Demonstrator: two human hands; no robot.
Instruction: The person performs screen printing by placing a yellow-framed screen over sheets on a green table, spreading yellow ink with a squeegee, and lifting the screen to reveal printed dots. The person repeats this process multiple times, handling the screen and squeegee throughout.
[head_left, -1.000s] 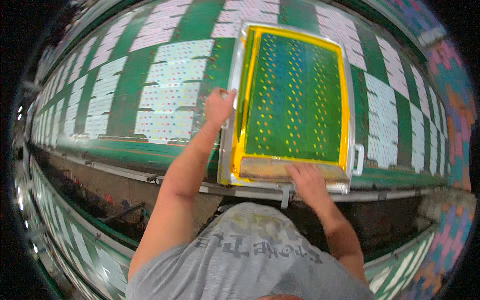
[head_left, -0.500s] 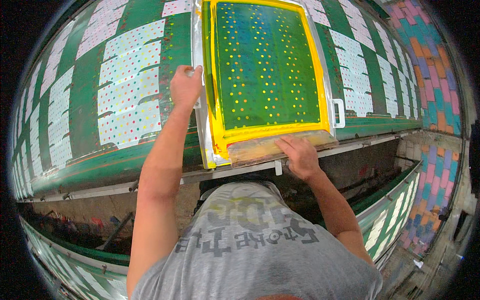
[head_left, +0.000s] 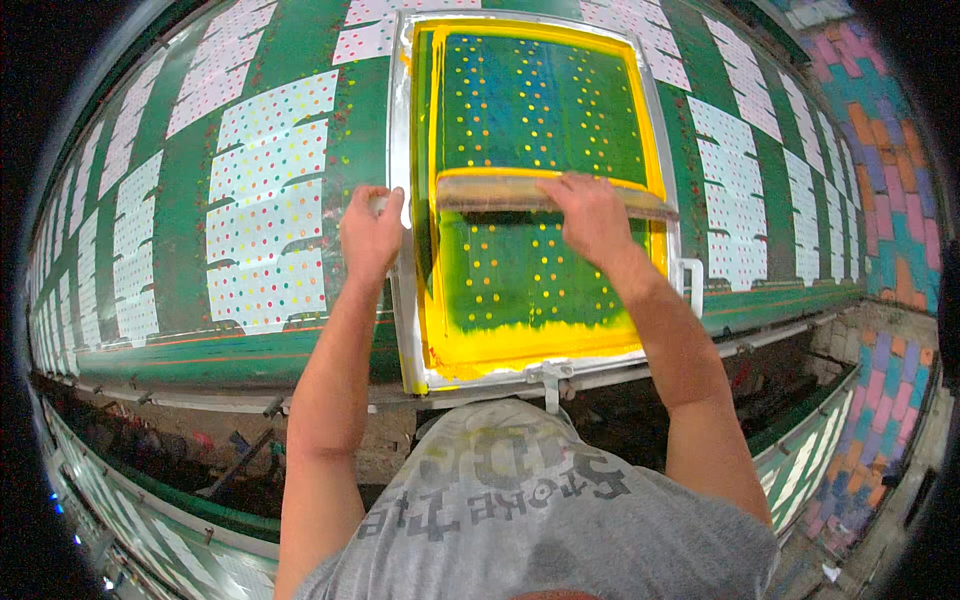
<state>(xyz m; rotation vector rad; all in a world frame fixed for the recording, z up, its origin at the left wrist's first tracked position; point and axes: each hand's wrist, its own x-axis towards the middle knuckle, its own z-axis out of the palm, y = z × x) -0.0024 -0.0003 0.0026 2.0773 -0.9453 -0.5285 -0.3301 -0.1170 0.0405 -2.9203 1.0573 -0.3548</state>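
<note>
In front of me a screen-printing frame [head_left: 402,130] with pale metal sides lies on the green table. Its green mesh [head_left: 560,275] shows rows of small yellow and orange dots. Yellow ink [head_left: 500,352] borders the mesh, thickest along the near edge. My right hand [head_left: 597,222] is closed on a wooden squeegee [head_left: 492,193], which lies crosswise over the middle of the mesh. At the frame's left side my left hand [head_left: 370,236] is closed around a white handle, mostly hidden by the fingers. A matching white handle [head_left: 690,284] sticks out on the right side.
White sheets with coloured dots [head_left: 268,205] lie in rows on the green table [head_left: 365,130], left and right of the frame. A metal clamp [head_left: 551,382] sits at the table's near edge. Another long table [head_left: 150,520] runs behind me. Coloured bricks [head_left: 885,200] pave the right side.
My right hand has pushed the squeegee from the frame's near edge up to mid-mesh. Yellow ink now shows along the near edge. My left hand still grips the handle; the view has shifted slightly.
</note>
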